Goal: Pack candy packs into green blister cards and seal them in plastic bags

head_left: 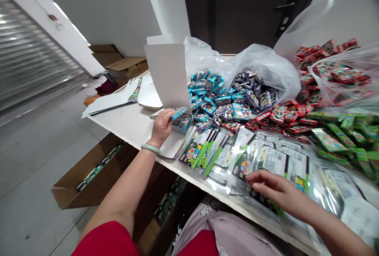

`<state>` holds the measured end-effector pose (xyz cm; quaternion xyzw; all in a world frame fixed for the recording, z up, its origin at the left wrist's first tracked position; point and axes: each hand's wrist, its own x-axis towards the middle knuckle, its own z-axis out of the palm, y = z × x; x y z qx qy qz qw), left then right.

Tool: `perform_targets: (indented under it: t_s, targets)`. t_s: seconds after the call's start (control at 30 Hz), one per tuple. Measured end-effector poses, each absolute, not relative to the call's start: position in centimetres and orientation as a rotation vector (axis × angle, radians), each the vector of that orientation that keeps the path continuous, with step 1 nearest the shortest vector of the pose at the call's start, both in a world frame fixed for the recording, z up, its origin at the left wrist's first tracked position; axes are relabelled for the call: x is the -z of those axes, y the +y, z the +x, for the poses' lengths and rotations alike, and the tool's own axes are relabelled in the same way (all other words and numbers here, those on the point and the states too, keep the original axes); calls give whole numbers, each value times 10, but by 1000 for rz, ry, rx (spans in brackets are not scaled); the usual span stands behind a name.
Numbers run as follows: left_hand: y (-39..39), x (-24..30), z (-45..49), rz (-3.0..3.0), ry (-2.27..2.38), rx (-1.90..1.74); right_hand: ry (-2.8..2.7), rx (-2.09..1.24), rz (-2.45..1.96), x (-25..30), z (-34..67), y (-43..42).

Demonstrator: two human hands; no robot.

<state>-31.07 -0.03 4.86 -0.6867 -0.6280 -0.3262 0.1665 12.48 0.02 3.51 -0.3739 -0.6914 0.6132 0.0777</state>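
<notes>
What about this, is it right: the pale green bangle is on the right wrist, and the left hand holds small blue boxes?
No: the head view shows the pale green bangle on the left wrist. The left hand does hold small blue boxes.

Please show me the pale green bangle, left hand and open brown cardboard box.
Pale green bangle (151,149), head view, on its band.
Bare left hand (161,128), head view, on its back.
Open brown cardboard box (85,181), head view, inner wall.

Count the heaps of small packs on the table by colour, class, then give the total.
Blue packs: 1
Purple packs: 1
Red packs: 1
Green packs: 1
Total: 4
</notes>
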Motion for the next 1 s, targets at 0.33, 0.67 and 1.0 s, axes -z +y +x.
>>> perform_targets:
  t_s: [0.33,0.67,1.0]
  targets:
    - [12,-16,-325,-2261,-1946,746,-1961,-1793,-1127,-17,145,-19]
    - [29,-45,-74,-3130,-1892,1004,-1335,-1188,-1545,-9,246,-28]
    - [62,-5,136,-3692,-1748,776,-1345,-541,-1866,32,360,-68]
